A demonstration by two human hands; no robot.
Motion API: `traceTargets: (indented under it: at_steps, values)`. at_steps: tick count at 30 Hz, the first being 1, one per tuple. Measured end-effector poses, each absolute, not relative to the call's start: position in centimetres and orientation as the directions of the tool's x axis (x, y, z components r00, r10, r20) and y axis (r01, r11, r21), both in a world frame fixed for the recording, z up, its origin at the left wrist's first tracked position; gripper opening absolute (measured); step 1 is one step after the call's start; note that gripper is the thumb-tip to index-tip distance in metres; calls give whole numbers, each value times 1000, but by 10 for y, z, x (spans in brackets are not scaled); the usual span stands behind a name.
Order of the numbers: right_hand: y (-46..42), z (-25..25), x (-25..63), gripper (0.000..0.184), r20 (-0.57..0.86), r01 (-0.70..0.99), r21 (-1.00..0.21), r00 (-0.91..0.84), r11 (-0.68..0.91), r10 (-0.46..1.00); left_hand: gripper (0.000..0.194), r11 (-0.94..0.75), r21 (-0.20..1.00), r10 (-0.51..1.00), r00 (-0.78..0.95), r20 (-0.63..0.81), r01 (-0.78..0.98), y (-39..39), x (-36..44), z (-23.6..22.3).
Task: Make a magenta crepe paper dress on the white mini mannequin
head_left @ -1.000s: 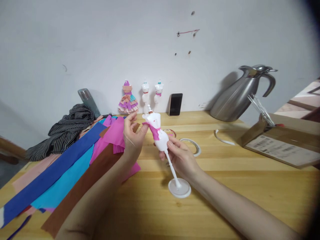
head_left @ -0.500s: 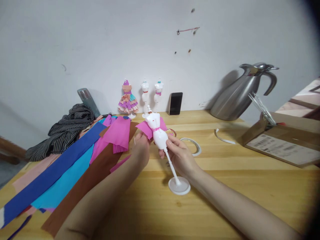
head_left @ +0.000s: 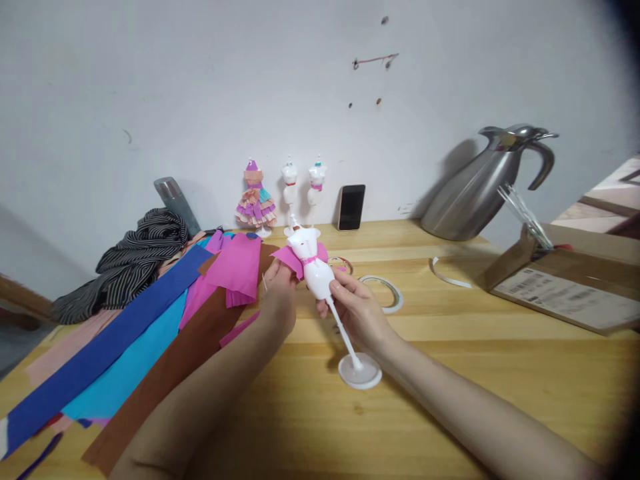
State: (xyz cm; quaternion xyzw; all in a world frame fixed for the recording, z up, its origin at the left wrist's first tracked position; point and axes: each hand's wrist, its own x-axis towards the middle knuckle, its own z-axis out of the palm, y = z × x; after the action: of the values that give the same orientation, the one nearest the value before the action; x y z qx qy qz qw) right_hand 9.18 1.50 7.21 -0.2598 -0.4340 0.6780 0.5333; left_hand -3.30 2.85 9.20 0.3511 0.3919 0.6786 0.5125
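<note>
Flaring behind the tilted miniature dress form (head_left: 317,279), no longer across its front, the pink crepe-paper strip (head_left: 289,259) leaves the chest uncovered, right hand (head_left: 359,308) pinching the hip-stem joint well forward of the wooden table (head_left: 430,393)'s back edge, left hand (head_left: 281,295)'s grip hidden.

Hands (head_left: 361,308) holding tilted white mannequin (head_left: 317,279) and pink material (head_left: 288,259), wooden table (head_left: 310,420)

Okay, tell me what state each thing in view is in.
Held mannequin, tilted
Pink strip, across its waist, spread behind
Ruffled-dress mannequin, upright, dressed
Two rear mannequins, upright, banded
Smartphone, propped up, screen dark
Steel jug, upright, lid on
Flask, capped
Cardboard box, open
Striped cloth, crumpled
Tape roll, lying flat
</note>
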Motion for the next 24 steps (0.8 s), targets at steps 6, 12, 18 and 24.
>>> traceTargets:
  at_steps: [6,12,18,24]
  values:
    - [16,69,92,42,122,-471,-882,-267,-19,956,15,-247,921,965,-167,205,-300,28,-39,94]
    - [18,69,91,44,171,-450,-890,-187,70,967,46,-131,842,988,3,156,-524,33,-38,97]
    - [18,73,92,38,173,-481,-874,-186,64,967,54,-115,850,991,3,135,-514,32,-41,94]
    - [22,75,97,23,7,-602,-773,-325,-201,946,39,-18,799,982,-161,-99,-601,32,-39,90]
